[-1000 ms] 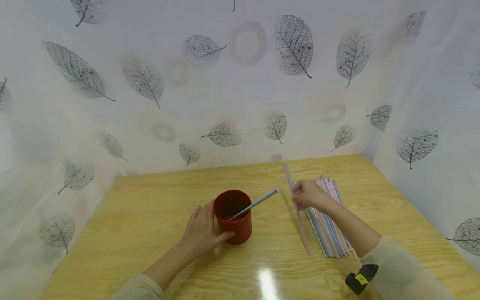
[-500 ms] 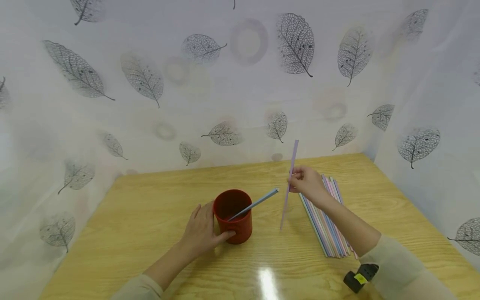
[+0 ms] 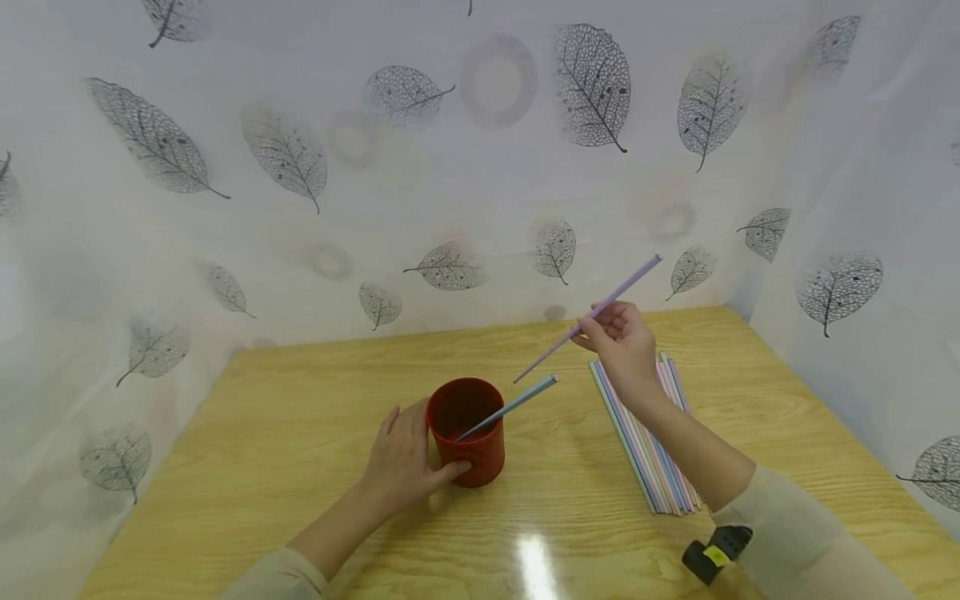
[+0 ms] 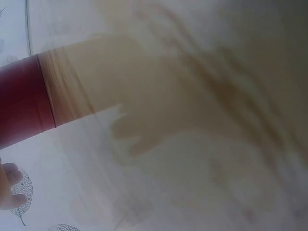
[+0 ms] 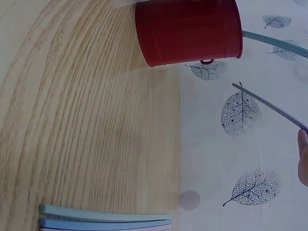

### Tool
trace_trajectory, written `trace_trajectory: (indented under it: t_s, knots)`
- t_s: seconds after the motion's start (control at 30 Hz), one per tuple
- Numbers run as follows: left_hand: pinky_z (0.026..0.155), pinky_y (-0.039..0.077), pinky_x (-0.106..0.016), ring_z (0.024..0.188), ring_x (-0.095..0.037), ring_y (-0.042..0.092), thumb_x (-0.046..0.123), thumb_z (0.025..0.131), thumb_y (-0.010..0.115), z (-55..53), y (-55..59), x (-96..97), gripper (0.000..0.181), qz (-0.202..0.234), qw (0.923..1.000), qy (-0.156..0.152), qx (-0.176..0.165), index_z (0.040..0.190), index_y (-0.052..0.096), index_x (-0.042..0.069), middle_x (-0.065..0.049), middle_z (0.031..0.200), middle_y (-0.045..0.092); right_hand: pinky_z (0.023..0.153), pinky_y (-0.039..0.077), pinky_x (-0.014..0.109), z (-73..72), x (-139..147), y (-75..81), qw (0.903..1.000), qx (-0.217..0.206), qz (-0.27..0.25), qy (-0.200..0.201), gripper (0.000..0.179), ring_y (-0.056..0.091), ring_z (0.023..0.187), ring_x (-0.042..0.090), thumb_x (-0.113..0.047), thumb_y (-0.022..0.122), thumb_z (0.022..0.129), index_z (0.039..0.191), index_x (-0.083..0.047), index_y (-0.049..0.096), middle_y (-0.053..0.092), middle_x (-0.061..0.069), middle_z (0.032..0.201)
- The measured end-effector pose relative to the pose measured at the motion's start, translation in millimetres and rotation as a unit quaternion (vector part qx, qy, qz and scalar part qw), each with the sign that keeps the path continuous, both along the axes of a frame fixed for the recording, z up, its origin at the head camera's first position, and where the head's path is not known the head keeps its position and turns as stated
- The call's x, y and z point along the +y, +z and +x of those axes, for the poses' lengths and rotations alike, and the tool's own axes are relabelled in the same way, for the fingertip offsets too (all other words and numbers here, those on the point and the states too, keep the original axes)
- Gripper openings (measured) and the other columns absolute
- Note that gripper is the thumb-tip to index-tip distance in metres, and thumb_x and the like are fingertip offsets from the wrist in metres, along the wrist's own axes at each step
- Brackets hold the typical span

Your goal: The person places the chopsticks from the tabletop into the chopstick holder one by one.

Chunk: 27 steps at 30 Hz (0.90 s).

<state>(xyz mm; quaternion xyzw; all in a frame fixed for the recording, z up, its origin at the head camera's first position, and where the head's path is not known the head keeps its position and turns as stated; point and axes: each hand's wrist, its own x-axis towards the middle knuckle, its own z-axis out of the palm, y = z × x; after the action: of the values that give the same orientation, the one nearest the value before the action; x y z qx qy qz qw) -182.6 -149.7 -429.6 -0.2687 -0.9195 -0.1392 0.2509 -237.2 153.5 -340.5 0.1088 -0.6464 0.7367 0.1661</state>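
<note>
A red cup (image 3: 471, 446) stands upright on the table with a blue straw (image 3: 517, 405) leaning out of its right side. My left hand (image 3: 405, 462) holds the cup from the left, thumb across its front; some of its fingers are hidden behind it. Up and right of the cup, my right hand (image 3: 622, 346) pinches a thin purple straw (image 3: 600, 310) between thumb and fingers, in the air. That straw slants, its lower end pointing toward the cup but apart from it. In the right wrist view the purple straw (image 5: 269, 106) is seen near the cup (image 5: 190, 33).
A row of several pastel straws (image 3: 648, 458) lies on the wooden table (image 3: 300, 400) at the right, partly under my right forearm. A white leaf-print curtain (image 3: 480, 167) encloses the back and sides. A black device (image 3: 716, 554) sits on the right wrist.
My right hand has lifted the purple straw off the row, moved up, and turned it so its lower end swings left toward the cup. The left hand and cup stay put.
</note>
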Motion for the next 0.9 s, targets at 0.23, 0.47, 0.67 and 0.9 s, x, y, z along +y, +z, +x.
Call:
trace_trajectory:
  t_s: [0.23,0.47,0.67,0.9]
  knots:
    - [0.096,0.042,-0.060,0.114,-0.033,0.056,0.079,0.079,0.040,-1.0,0.5,-0.2,0.096,-0.008,0.9998,0.005,0.019,0.132,0.043,-0.002,-0.018,0.123,0.058,0.077,0.056,0.033,-0.4,-13,3.2,0.9872,0.115,-0.096,0.054,0.019,0.067,0.084,0.014,0.007,0.058,0.089,0.106,0.003,0.050,0.064,0.005,0.091]
    - [0.094,0.044,-0.059,0.111,-0.034,0.057,0.082,0.080,0.027,-4.1,0.8,-1.0,0.100,-0.028,0.9977,0.012,0.061,0.128,0.048,-0.004,-0.019,0.119,0.059,0.078,0.056,0.034,-2.2,-24,-0.9,0.9822,0.135,-0.084,0.099,0.018,0.068,0.089,0.016,0.009,0.057,0.088,0.105,0.008,0.049,0.067,0.004,0.095]
    - [0.093,0.045,-0.059,0.110,-0.033,0.058,0.081,0.082,0.027,-4.4,0.3,-2.4,0.099,-0.034,0.9966,0.011,0.074,0.125,0.051,-0.005,-0.019,0.117,0.060,0.078,0.056,0.035,-1.0,-34,-7.3,0.9821,0.125,-0.059,0.128,0.018,0.068,0.088,0.015,0.008,0.058,0.088,0.105,0.006,0.051,0.067,0.002,0.096]
    - [0.090,0.049,-0.052,0.108,-0.032,0.058,0.080,0.082,0.026,-3.3,0.1,-3.0,0.099,-0.033,0.9967,0.009,0.073,0.124,0.052,-0.006,-0.019,0.117,0.060,0.078,0.056,0.036,0.5,-43,-12.9,0.9803,0.105,-0.027,0.166,0.019,0.068,0.087,0.014,0.008,0.057,0.089,0.104,0.012,0.047,0.067,0.003,0.094]
